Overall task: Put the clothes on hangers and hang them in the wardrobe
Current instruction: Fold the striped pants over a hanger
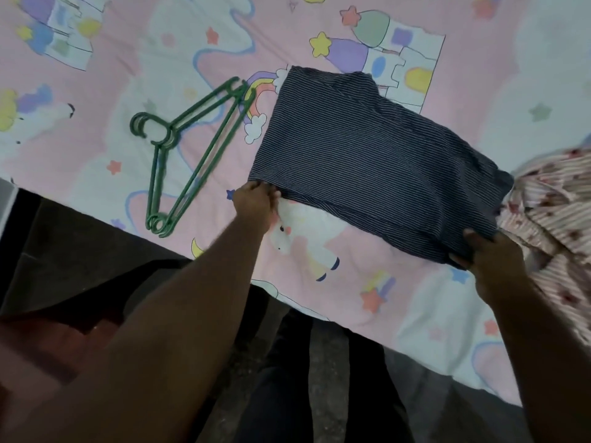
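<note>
Where hands pinch striped garment (367,155), its corners hidden

Both arms extend forward and down, bare to the forearm. Left arm runs diagonally from lower left toward centre; left hand (256,199) seen from the back, fingers curled, pinching the near left corner of the shirt (367,155). Right arm enters from the lower right edge; right hand (492,254) also back-up, thumb on top, fingers curled under the shirt's near right corner. Hands well apart. Slight motion blur on both.
</note>
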The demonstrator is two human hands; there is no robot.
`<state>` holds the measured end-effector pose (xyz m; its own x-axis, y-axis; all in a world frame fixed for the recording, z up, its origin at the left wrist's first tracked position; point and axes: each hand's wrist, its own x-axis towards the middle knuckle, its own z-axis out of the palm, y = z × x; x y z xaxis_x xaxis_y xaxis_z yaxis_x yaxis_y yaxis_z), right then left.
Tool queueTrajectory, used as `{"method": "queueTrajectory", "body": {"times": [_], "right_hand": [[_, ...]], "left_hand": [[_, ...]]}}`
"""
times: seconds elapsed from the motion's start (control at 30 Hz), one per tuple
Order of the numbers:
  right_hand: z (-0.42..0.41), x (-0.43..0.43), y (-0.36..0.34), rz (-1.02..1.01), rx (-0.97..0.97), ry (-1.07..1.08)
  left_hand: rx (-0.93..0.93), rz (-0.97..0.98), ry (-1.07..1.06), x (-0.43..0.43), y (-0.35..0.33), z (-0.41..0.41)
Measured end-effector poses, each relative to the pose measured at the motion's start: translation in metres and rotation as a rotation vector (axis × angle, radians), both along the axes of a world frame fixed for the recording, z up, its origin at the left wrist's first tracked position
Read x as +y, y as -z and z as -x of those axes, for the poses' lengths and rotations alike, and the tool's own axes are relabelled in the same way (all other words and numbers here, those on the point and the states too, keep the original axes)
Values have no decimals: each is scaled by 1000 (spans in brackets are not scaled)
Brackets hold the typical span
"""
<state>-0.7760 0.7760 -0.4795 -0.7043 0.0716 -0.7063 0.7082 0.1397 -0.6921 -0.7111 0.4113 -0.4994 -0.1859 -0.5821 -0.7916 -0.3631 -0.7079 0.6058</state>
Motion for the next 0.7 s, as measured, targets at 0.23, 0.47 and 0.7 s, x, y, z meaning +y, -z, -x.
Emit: {"method": "queueTrajectory", "body": {"times": [0.23, 0.47, 0.7], "right_hand": [[3, 10, 17, -102, 17, -25], [0, 16, 21, -385, -31, -45], [-15, 7, 20, -600, 103, -3]], "left_hand": [[105, -265, -131, -17, 9, 7], [34, -273, -69, -27, 9, -10], [-249, 132, 82, -45, 16, -15]]}}
